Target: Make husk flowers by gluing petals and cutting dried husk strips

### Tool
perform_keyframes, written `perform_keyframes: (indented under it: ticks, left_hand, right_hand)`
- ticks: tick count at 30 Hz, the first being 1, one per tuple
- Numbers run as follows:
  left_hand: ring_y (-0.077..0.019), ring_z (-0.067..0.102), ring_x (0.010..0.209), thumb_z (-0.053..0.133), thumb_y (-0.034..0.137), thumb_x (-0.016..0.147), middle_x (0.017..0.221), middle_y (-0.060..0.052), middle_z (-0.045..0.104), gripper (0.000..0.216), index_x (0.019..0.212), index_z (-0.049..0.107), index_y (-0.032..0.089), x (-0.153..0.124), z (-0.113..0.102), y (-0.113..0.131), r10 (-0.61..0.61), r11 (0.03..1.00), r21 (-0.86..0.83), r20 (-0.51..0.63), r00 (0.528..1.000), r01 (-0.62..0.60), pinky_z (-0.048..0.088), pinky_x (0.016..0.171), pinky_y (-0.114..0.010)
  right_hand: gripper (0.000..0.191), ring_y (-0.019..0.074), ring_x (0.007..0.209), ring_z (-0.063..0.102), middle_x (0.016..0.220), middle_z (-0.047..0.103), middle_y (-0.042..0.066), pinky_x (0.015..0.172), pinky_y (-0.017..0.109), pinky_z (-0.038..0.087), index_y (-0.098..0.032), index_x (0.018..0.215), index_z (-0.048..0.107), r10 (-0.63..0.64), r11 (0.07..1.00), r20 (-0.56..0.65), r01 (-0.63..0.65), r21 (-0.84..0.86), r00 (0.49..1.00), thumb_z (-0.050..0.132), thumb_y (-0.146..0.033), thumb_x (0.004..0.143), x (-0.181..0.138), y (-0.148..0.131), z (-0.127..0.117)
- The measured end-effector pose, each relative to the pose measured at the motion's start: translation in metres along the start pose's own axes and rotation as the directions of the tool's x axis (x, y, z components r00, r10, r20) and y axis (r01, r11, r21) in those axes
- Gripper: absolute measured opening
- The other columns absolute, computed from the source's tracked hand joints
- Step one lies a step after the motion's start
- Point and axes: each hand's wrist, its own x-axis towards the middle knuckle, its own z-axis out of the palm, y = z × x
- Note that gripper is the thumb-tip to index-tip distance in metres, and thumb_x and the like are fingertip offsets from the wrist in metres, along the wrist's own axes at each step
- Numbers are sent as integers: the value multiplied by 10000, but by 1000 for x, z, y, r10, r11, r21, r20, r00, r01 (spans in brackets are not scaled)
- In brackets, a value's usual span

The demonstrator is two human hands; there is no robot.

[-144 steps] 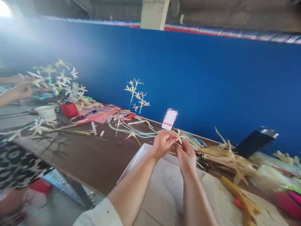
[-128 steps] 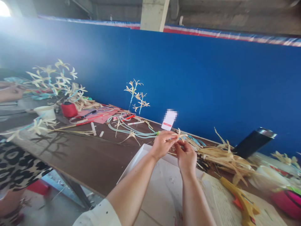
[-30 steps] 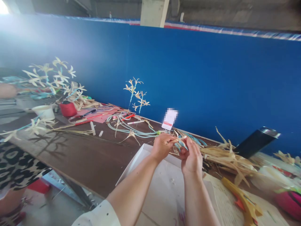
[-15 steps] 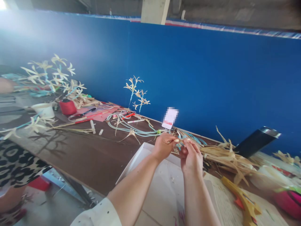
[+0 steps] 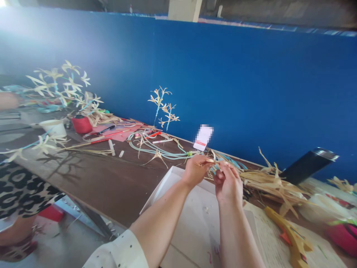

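Both hands meet just above the far edge of the white tray (image 5: 167, 182) on the brown worktop (image 5: 106, 182). The left hand (image 5: 196, 169) pinches a small straw flower piece (image 5: 216, 162) between thumb and forefinger, and the right hand (image 5: 229, 183) has its fingers (image 5: 223, 163) closed on the same piece from the other side. Right of the tray lies a heap of dry straw (image 5: 267, 182), with a yellow glue gun (image 5: 290, 234) nearer the person and a dark flask (image 5: 306, 165) beyond the heap. Beyond the tray, a white card (image 5: 203, 137) leans on the blue wall (image 5: 251, 93).
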Motion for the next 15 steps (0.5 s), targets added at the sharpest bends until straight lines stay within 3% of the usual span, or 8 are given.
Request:
perform_keyframes:
  ticks: [15]
  left_hand:
    - [-124, 570, 714, 605, 194, 725, 723, -11, 654, 86, 706, 687, 177, 1, 0, 3, -14, 1000, -4, 12, 1000, 14, 431, 675, -214]
  right_hand:
    - [227, 11, 414, 345, 629, 513, -62, 340, 121, 231, -158, 704, 574, -16, 999, -25, 15, -29, 1000, 740, -243, 574, -1, 0, 3]
